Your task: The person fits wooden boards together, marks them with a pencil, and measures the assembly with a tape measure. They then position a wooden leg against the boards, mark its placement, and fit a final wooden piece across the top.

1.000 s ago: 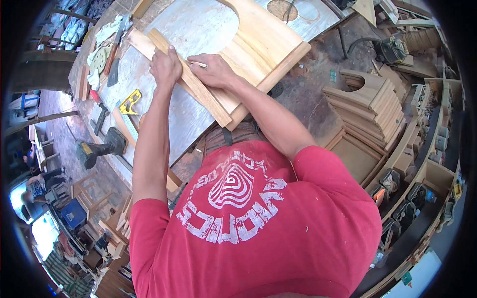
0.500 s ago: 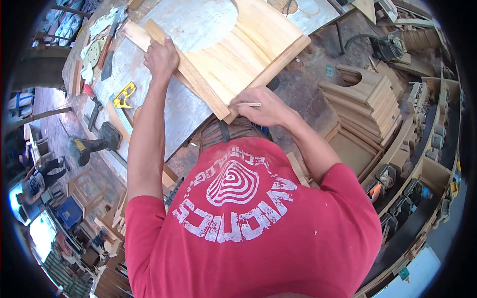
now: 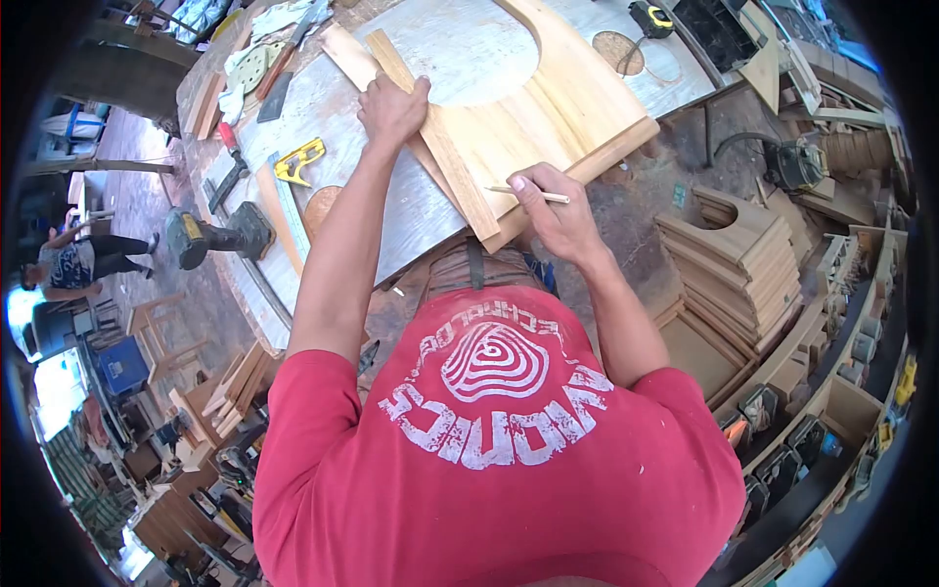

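My left hand is closed over a narrow wooden strip, pressing it along the left side of a wide pale board with a large curved cutout. Between the fingers and thumb of my right hand is a pencil. Its tip points left, right at the strip's edge near the board's close corner. Another light piece of wood shows partly under the strip, to its left. The board rests on a metal-topped table and reaches its near edge.
On the table's left lie a yellow-handled square, a red-handled tool and a cordless drill. A tape measure sits at the far right. Stacked cut boards stand on the right. A person is in the left background.
My right hand has moved up and away from the board's near corner, the pencil now pointing at the strip's edge. My left hand still holds the strip. The view has shifted left.
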### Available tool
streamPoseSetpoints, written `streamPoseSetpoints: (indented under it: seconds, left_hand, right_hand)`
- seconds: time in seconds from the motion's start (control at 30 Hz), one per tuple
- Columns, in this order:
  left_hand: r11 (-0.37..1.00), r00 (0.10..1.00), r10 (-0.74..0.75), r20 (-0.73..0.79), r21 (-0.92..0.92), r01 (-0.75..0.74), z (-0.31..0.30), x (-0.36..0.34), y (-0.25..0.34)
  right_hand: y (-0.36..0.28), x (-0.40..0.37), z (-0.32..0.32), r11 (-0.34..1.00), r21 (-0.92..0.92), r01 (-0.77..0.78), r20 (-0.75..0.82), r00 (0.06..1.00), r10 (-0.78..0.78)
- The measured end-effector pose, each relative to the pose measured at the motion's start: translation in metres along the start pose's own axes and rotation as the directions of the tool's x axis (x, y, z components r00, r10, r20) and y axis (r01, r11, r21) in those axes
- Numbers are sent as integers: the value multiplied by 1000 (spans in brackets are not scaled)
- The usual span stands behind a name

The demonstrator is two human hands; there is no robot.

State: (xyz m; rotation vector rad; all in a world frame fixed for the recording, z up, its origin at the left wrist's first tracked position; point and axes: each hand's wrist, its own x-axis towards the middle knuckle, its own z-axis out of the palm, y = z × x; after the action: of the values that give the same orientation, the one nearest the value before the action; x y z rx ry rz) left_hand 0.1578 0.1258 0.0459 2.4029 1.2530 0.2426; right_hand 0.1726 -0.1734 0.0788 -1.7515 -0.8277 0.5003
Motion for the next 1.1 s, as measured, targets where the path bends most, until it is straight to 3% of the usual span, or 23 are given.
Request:
streamPoseSetpoints:
  seconds: [0.1,0.13,0.33,0.43,0.47,0.57,0.6,0.7,0.83,0.9,0.97,1.0,1.1]
  left_hand:
    - [999,999,-8,32,-43,9,-1,0,2]
    - [1000,1000,-9,17,-30,10,0,0,2]
    - [1000,1000,-16,25,-10,16,6,4,4]
    - [999,999,-28,-20,-32,27,3,6,-1]
    - [999,999,-27,-38,-44,25,5,6,-2]
    - [912,980,-88,-181,-410,6,13,1,-8]
    - [888,974,-42,-223,-455,-66,2,-8,-1]
    - [803,904,85,-419,-509,-311,-35,-29,23]
    - [509,786,215,-580,-620,-597,-87,-45,56]
    - [571,576,288,-765,-345,-744,-117,-74,73]
    - [650,655,263,-709,-372,-663,-123,-77,54]
    - [669,595,233,-769,-318,-672,-138,-88,57]
    - [692,866,45,-498,-610,-387,-151,-67,6]
  right_hand:
    - [5,2,10,980,198,-22,-109,993,44]
    - [-2,4,7,958,267,-105,-69,989,128]
    - [11,12,15,954,297,-34,-136,988,78]
    - [8,3,19,934,347,-86,-173,973,154]
    - [15,2,22,980,199,15,-266,963,39]
    - [14,-2,19,991,107,76,-335,941,-36]
    - [2,-4,10,999,32,42,-288,957,-31]
    - [-26,-1,0,972,162,-171,-126,973,192]
    - [-50,17,2,998,-35,51,-62,997,-53]
    - [-64,27,10,971,-156,183,-12,982,-188]
    - [-70,33,16,986,-143,80,91,994,-67]
    - [-71,34,16,992,-124,22,140,990,-4]
    - [-53,24,17,994,-81,-71,228,970,88]
